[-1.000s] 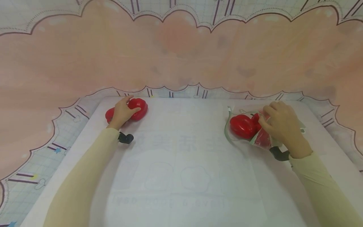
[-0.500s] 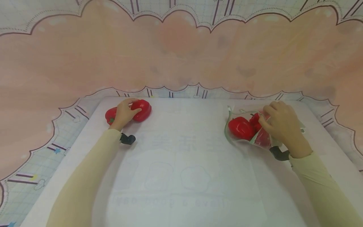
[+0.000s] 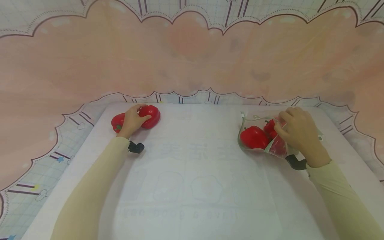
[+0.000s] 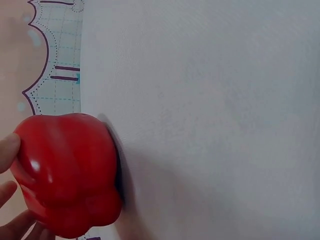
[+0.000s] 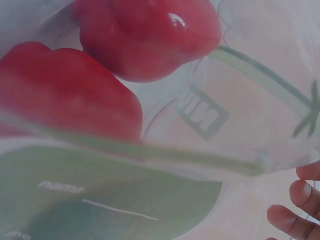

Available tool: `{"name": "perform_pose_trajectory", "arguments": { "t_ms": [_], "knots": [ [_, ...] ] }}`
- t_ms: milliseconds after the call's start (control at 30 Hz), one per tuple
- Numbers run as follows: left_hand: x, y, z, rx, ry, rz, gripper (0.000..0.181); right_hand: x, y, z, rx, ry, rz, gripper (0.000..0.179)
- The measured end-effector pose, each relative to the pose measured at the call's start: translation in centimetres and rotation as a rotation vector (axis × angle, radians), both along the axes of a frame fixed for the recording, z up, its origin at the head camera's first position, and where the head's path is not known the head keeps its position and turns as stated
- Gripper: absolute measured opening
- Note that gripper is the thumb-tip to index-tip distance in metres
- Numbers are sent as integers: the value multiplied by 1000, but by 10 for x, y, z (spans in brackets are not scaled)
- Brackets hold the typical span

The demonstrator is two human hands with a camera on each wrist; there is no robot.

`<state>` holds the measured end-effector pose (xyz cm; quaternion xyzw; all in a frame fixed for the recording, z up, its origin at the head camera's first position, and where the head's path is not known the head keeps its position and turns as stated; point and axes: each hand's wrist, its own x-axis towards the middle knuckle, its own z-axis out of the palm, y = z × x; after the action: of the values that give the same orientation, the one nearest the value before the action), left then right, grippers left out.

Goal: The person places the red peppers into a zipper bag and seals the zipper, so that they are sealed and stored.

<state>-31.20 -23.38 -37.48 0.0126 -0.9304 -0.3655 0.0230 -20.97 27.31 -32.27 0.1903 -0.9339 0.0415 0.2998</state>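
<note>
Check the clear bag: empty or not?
Not empty: at least two red peppers show inside the bag in the head and right wrist views. Full or not, cannot tell.

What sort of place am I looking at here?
Possibly a simple indoor tabletop setup, though the wider room isn't visible. A pale white tabletop stands before a patterned cloth that hides what lies beyond, with red peppers and a see-through bag there.
</note>
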Motion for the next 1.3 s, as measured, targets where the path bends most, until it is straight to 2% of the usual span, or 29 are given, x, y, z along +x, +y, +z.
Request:
{"name": "perform_pose_trajectory", "arguments": {
  "t_ms": [167,400,533,867,1133,1300],
  "knots": [
    [1,1,-1,5,7,-14,61,0,0,0,-5,22,13,16],
    [7,1,-2,26,49,-38,50,-1,1,-1,-2,30,13,17],
    [8,-1,-3,33,49,-34,50,-1,1,-1,2,32,9,17],
    [5,-3,-6,47,-83,-30,63,0,0,1,-11,27,13,16],
    [6,-4,-10,31,-142,-21,59,0,1,0,-6,40,20,17],
    [7,-4,-11,44,-154,-16,56,0,2,0,-8,37,13,16]
  ]
}}
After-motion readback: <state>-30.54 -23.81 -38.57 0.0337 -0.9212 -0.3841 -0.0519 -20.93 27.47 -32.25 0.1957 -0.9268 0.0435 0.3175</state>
